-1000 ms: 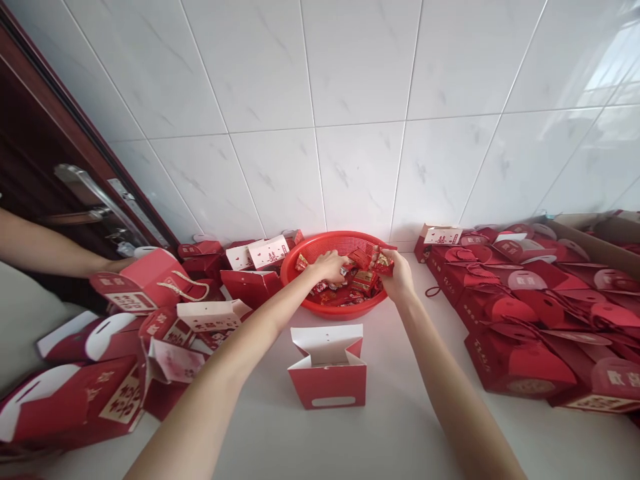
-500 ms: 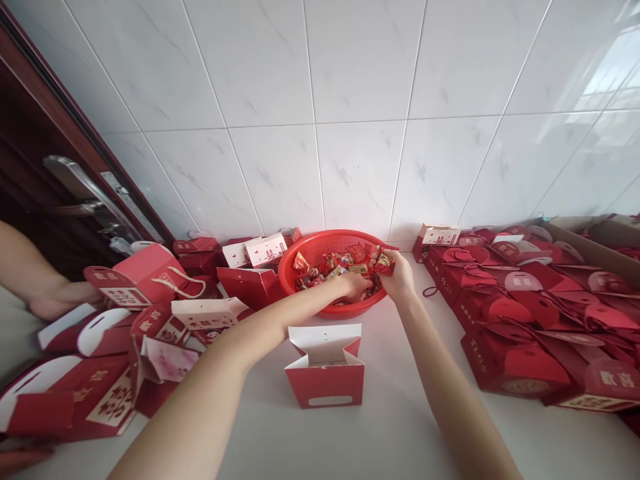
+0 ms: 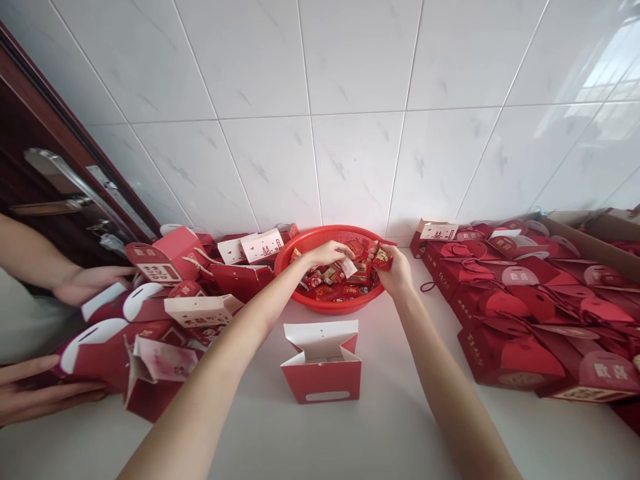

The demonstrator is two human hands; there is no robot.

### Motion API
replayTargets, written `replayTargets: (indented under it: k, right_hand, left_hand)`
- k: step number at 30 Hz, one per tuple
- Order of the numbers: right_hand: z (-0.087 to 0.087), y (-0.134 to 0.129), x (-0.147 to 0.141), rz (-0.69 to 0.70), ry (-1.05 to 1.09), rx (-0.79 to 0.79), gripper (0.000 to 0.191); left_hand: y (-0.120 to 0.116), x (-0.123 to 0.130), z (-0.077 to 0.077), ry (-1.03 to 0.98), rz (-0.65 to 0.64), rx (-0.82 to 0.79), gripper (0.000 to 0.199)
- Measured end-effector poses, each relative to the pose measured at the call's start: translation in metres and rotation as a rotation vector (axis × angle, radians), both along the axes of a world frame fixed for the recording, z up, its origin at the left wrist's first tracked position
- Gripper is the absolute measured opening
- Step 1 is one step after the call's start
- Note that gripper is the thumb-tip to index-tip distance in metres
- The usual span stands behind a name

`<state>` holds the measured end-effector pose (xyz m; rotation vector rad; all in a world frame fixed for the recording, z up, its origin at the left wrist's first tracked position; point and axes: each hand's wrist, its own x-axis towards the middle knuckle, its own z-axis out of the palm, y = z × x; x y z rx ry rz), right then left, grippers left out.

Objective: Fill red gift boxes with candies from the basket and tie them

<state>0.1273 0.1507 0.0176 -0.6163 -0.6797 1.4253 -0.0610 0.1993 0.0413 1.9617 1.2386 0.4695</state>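
Note:
A red plastic basket holds wrapped candies in red, gold and pale wrappers. Above its middle, my left hand has its fingers bent around a small pale wrapped candy, partly hidden by the hand. My right hand, over the basket's right rim, is closed on red-and-gold wrapped candies; how many is hidden. In front of the basket a red paper gift box stands upright with its white-lined top open.
Red gift boxes crowd the left side, and rows of closed red boxes fill the right. At the left edge another person's hands touch boxes. A tiled wall rises behind; a door handle shows at left.
My left hand has risen from among the candies with a pale candy. My right hand stays at the rim. The other person's hands and a handled box at left have moved rightward.

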Motion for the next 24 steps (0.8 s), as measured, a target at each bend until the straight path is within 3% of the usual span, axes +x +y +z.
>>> replayTargets:
  k: [9, 12, 15, 19, 24]
  right_hand:
    - [0.003, -0.004, -0.001, -0.030, -0.077, 0.010, 0.013]
    - [0.004, -0.005, -0.001, -0.015, -0.120, 0.025, 0.017]
    - [0.004, -0.009, -0.004, -0.026, -0.208, 0.034, 0.019]
    - [0.006, -0.017, -0.009, -0.048, -0.483, 0.147, 0.022]
    - [0.007, -0.021, -0.010, 0.063, -0.461, 0.202, 0.032]
  left_hand:
    - [-0.013, -0.002, 0.013, -0.186, -0.021, -0.099, 0.025]
    - [-0.019, 0.000, 0.016, -0.176, -0.029, -0.136, 0.037]
    - [-0.022, 0.004, 0.016, -0.108, 0.078, -0.031, 0.049]
    - [-0.024, 0.011, 0.019, -0.068, 0.187, 0.053, 0.057]
    - [-0.030, 0.018, 0.031, -0.082, 0.191, 0.011, 0.060]
